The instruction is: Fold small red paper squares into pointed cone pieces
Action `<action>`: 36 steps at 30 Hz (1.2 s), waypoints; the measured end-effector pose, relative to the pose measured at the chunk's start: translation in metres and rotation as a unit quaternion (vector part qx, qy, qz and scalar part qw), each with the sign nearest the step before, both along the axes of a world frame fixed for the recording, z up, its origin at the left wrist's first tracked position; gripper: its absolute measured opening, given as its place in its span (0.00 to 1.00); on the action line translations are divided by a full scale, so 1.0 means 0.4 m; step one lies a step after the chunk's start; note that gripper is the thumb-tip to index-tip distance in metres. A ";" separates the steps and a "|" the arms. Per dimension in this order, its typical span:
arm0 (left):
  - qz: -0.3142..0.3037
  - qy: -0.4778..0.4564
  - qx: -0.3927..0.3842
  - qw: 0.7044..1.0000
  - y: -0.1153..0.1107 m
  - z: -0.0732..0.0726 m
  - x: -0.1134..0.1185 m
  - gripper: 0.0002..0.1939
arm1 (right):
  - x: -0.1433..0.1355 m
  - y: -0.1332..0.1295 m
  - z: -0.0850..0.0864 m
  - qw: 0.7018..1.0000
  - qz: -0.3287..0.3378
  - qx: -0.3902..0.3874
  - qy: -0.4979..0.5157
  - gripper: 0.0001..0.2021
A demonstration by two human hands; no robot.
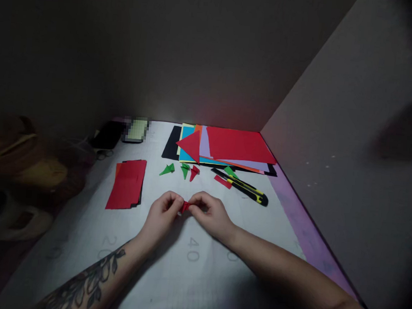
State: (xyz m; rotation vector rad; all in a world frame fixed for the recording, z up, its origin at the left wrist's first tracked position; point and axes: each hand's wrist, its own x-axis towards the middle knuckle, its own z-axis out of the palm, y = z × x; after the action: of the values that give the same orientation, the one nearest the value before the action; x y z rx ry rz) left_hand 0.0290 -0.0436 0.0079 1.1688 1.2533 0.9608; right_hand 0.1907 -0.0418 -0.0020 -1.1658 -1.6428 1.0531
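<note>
Between my two hands is a small folded piece of red paper (185,206), pinched from both sides above the white sheet. My left hand (165,211) grips its left end with thumb and forefinger. The right end is in the closed fingers of my right hand (212,215). Fingertips hide much of its shape. Just beyond my hands lie a folded red paper piece (194,173) and two folded green ones, a nearer-left one (168,169) and a middle one (184,171). To their right rests a black and yellow utility knife (246,188).
At the back lies a stack of coloured sheets with a red sheet (240,145) and a red triangle (191,146) on top. Cut red paper (127,185) is piled at left. Scraps of red (223,182) and green paper sit by the knife. Walls rise behind and at right.
</note>
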 end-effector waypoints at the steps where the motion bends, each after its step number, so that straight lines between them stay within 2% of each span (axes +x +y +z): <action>1: 0.002 0.002 -0.002 1.000 -0.001 -0.001 0.002 0.13 | -0.001 0.000 -0.001 1.000 -0.001 -0.004 0.000 0.03; 8: 0.016 0.091 0.043 0.995 -0.008 -0.011 0.010 0.13 | -0.012 -0.006 -0.007 0.999 0.006 -0.040 0.013 0.05; 12: 0.004 0.117 0.054 0.992 -0.010 -0.011 0.012 0.13 | -0.015 -0.004 -0.003 0.998 0.004 -0.052 0.018 0.04; 22: -0.004 0.149 0.072 0.986 -0.017 0.000 0.021 0.12 | -0.017 -0.002 0.013 0.997 -0.022 0.030 -0.065 0.06; 25: -0.014 0.134 0.076 0.988 -0.018 -0.003 0.020 0.12 | -0.017 0.002 0.012 0.999 -0.020 0.006 -0.050 0.07; 30: -0.020 0.049 0.050 0.997 -0.011 -0.014 0.017 0.07 | -0.017 0.014 0.008 0.994 -0.022 -0.103 0.031 0.05; 36: -0.015 -0.052 -0.012 0.998 -0.001 -0.011 0.018 0.18 | -0.013 0.012 0.005 0.991 -0.034 -0.118 0.062 0.05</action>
State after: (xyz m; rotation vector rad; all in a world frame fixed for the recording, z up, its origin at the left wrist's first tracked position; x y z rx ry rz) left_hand 0.0364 -0.0441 0.0037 1.1031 1.1586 0.9689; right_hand 0.1857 -0.0368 0.0000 -1.2723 -1.4011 1.2757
